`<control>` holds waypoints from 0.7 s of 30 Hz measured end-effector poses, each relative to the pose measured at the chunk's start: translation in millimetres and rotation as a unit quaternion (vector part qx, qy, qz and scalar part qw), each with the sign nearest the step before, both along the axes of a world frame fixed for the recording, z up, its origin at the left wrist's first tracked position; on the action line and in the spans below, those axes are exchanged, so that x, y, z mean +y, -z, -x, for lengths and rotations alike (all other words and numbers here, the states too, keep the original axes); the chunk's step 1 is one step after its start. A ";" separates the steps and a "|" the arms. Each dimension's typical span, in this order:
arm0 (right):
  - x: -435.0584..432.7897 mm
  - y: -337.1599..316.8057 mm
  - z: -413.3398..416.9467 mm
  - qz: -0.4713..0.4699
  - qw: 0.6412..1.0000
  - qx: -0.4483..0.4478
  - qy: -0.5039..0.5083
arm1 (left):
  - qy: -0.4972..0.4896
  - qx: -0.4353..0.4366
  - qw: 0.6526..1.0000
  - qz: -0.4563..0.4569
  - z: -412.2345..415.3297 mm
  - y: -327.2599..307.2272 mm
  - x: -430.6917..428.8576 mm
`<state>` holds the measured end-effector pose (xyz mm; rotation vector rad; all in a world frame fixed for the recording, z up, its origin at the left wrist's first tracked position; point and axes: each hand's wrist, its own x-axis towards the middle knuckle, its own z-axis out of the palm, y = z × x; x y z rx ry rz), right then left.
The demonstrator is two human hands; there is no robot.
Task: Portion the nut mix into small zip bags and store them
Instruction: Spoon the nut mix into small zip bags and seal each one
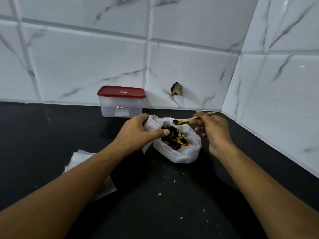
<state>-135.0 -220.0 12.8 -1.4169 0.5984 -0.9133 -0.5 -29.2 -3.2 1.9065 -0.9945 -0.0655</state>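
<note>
Nut mix (180,121) loads spoon (209,114) pinched in right hand (214,131).

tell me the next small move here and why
Probably swing the wooden spoon left and tip it into the small zip bag: the right hand holds it loaded above the nut mix bag, and the left hand holds that bag open.

Red lid (121,91), black counter (51,135)
</note>
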 end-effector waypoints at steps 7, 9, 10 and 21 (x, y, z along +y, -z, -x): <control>13.9 -14.8 4.0 0.006 0.999 -0.032 -0.026 | -0.005 -0.015 1.000 -0.011 0.2 3.3 -3.5; 17.9 -16.8 4.2 0.004 0.999 -0.031 -0.037 | -0.005 -0.014 1.000 -0.012 -0.4 4.5 -3.2; 19.3 -17.2 4.0 0.008 0.999 -0.026 -0.042 | -0.005 -0.014 1.000 -0.012 -0.5 5.0 -2.9; 38.9 -10.4 -2.2 0.073 0.992 0.002 -0.107 | 0.017 -0.048 0.999 -0.008 -0.4 6.3 -4.5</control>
